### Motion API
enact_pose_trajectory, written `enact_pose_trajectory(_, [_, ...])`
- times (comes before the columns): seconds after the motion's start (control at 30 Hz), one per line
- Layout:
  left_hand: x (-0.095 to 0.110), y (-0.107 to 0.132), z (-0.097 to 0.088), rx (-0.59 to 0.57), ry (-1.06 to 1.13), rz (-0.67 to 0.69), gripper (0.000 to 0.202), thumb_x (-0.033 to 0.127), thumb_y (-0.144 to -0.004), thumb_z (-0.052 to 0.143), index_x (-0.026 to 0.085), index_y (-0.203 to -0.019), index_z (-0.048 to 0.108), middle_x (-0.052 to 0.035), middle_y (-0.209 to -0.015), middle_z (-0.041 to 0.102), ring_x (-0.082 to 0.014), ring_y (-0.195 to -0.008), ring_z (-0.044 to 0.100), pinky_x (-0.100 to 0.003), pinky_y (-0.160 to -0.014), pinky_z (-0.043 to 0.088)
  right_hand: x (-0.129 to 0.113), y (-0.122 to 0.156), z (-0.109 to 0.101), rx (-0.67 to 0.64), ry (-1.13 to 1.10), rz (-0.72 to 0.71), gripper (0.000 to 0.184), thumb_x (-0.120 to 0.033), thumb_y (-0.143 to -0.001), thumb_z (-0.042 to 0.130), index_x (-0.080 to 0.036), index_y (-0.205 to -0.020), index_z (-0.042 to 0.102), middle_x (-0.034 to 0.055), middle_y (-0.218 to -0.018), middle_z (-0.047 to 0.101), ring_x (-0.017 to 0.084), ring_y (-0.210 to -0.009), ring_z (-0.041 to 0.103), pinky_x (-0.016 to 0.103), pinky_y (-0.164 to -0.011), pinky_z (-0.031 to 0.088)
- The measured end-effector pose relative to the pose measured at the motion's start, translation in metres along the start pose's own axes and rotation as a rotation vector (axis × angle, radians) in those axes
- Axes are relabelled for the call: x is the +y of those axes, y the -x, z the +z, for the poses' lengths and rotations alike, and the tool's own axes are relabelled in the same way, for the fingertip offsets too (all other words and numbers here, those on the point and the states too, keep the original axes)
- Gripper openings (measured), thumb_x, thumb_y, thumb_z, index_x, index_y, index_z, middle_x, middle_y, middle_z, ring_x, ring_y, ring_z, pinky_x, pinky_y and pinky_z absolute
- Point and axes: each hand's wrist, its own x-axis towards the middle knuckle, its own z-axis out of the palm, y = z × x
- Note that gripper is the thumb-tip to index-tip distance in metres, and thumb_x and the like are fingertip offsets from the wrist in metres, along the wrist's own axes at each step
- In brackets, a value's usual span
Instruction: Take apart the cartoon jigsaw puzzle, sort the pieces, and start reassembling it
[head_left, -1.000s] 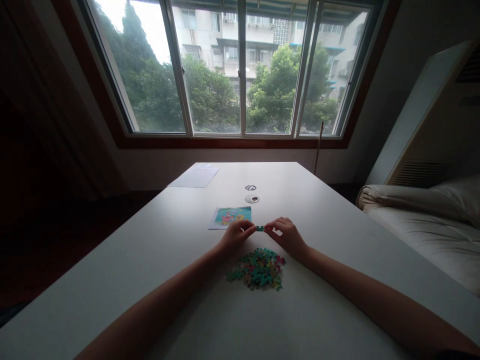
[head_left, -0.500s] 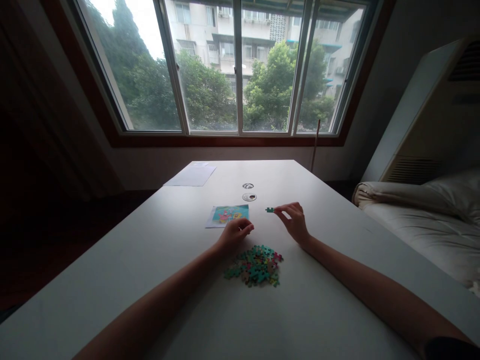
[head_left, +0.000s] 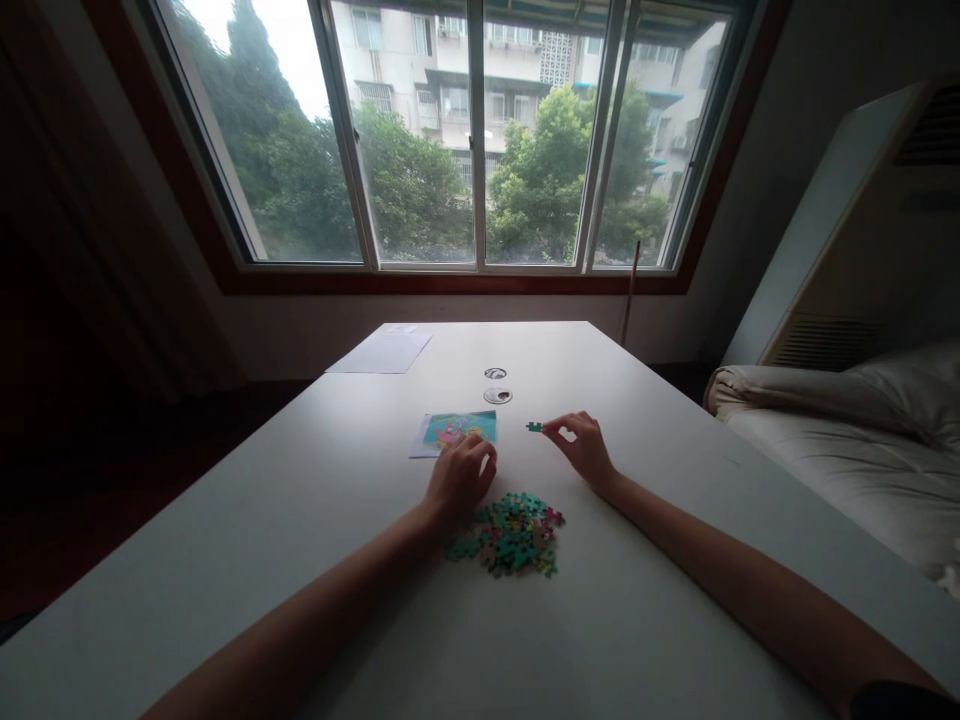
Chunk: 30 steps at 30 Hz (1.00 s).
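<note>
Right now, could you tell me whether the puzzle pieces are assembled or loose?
Loose: the puzzle pieces lie in a jumbled heap on the table; the right hand pinches one green piece.

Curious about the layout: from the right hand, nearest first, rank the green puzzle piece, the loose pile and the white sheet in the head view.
1. green puzzle piece, pinched by the right hand.
2. loose pile, just left, nearer the person.
3. white sheet, far away on the left.
</note>
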Motion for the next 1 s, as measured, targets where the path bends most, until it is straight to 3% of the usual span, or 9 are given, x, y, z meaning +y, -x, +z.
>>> enact_pose_trajectory(0.13, [0.005, 0.004, -0.002, -0.058, -0.309, 0.029, 0.021, 0.023, -0.080, 0.045, 0.016, -0.094, 0.060, -0.0096, -0.098, 0.056, -0.0255, -0.093, 0.048, -0.040, -0.085, 0.032, 0.005, -0.003, 0.002, -0.216, -0.013, 0.143, 0.013, -0.033, -0.074, 0.058, -0.023, -0.076, 0.066, 0.0007, -0.076, 0.066, 0.016, -0.069, 0.053, 0.028, -0.069, 0.038])
enact_pose_trajectory(0.23, [0.005, 0.004, -0.001, -0.123, -0.437, 0.000, 0.024, 0.027, -0.082, 0.042, 0.017, -0.096, 0.059, -0.0092, -0.099, 0.057, -0.0253, -0.094, 0.049, -0.039, -0.085, 0.032, 0.009, -0.006, 0.005, -0.306, -0.011, 0.206, 0.013, -0.032, -0.071, 0.059, -0.023, -0.074, 0.066, -0.0004, -0.073, 0.067, 0.015, -0.064, 0.053, 0.026, -0.063, 0.039])
enact_pose_trajectory(0.43, [-0.005, 0.003, 0.003, -0.138, -0.479, -0.076, 0.028, 0.033, -0.083, 0.040, 0.018, -0.100, 0.056, -0.0095, -0.105, 0.056, -0.0267, -0.100, 0.047, -0.042, -0.086, 0.031, 0.016, -0.021, 0.021, -0.368, 0.010, 0.259, 0.019, -0.039, -0.069, 0.058, -0.023, -0.074, 0.067, -0.0002, -0.073, 0.067, 0.014, -0.064, 0.056, 0.026, -0.062, 0.039])
enact_pose_trajectory(0.63, [-0.008, 0.003, 0.006, -0.114, -0.493, -0.115, 0.034, 0.037, -0.084, 0.039, 0.017, -0.109, 0.051, -0.0108, -0.116, 0.051, -0.0263, -0.107, 0.043, -0.043, -0.091, 0.027, 0.020, -0.050, 0.050, -0.382, 0.047, 0.306, 0.020, -0.042, -0.069, 0.057, -0.026, -0.076, 0.067, -0.0012, -0.077, 0.067, 0.016, -0.073, 0.058, 0.030, -0.070, 0.039])
enact_pose_trajectory(1.0, [-0.004, 0.004, 0.004, -0.132, -0.487, -0.103, 0.031, 0.037, -0.085, 0.038, 0.018, -0.104, 0.054, -0.0109, -0.106, 0.053, -0.0264, -0.099, 0.045, -0.042, -0.086, 0.030, 0.020, -0.064, 0.072, -0.423, 0.093, 0.247, 0.018, -0.039, -0.072, 0.056, -0.028, -0.082, 0.066, -0.0019, -0.081, 0.066, 0.016, -0.080, 0.058, 0.028, -0.072, 0.038])
